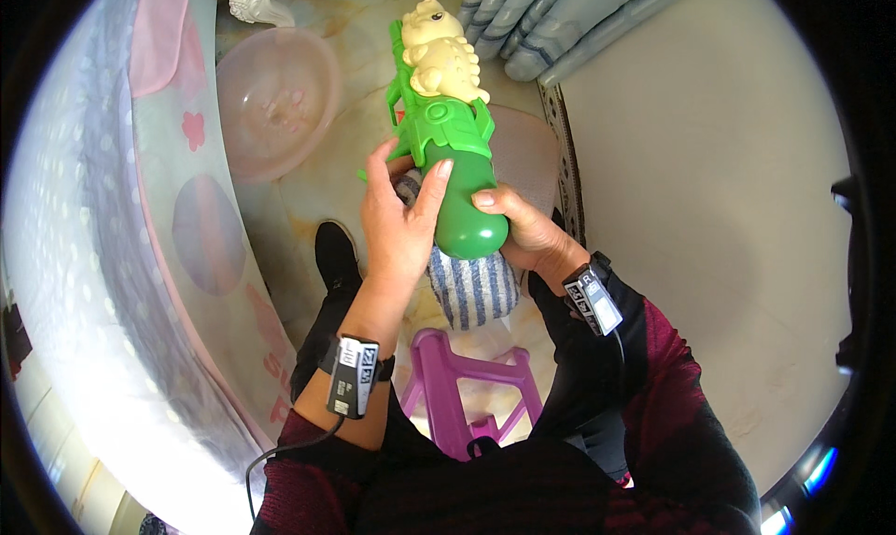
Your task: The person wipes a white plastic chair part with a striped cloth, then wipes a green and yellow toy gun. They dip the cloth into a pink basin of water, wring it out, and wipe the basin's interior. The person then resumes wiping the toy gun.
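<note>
A green plastic toy water gun [455,125] with a cream dinosaur figure [448,62] on top is held before me, its rounded dark green tank [472,213] towards my body. My left hand [399,216] grips its left side, thumb on the tank. At the tank's right side is my right hand [528,230], thumb on top and fingers hidden underneath. A blue-and-white striped cloth [472,290] hangs below the tank, and part of it shows by my left fingers. Whether my right fingers hold the cloth is hidden.
A translucent pink basin [276,108] sits on the marbled floor, front left. Fabric with pink trim [203,150] borders the left side. Between my legs stands a purple plastic stool [451,395]. A pale wall [686,185] and gathered blue-grey curtain [532,24] border the right.
</note>
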`<state>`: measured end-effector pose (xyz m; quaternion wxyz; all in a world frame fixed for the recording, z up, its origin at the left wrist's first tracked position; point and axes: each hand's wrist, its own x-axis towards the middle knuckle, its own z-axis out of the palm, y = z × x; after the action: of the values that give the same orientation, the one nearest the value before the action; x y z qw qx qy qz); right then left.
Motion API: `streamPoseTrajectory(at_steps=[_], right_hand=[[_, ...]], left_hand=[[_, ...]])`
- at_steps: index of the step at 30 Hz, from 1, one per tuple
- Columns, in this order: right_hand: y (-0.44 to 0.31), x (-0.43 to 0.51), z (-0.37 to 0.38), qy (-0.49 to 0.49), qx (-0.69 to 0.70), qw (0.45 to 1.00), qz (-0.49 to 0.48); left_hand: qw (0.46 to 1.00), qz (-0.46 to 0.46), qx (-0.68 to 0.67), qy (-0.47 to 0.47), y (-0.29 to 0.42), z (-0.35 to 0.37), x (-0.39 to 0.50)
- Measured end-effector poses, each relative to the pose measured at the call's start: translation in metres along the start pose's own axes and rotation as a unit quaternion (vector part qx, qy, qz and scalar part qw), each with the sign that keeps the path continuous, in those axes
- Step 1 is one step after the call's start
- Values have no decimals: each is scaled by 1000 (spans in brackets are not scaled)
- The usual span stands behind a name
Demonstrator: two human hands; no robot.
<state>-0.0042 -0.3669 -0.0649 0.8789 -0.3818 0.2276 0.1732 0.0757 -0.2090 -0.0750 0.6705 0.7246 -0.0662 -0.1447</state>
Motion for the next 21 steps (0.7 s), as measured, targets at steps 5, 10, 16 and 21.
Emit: streamPoseTrajectory(at_steps=[5,10,16,21], right_hand=[[-1,0,4,38,21,999,-30],[2,4,-2,19,18,999,-30],[0,1,-4,-20,-42,996,-70],[-13,-4,16,3,-96,992,-80]], left_hand=[[966,68,229,96,1,-6,-17],[908,-326,-259,-37,-19,-1,-8],[881,-218,-385,-165,-21,-10,-1],[887,-215,-376,-159,-10,-12,1]])
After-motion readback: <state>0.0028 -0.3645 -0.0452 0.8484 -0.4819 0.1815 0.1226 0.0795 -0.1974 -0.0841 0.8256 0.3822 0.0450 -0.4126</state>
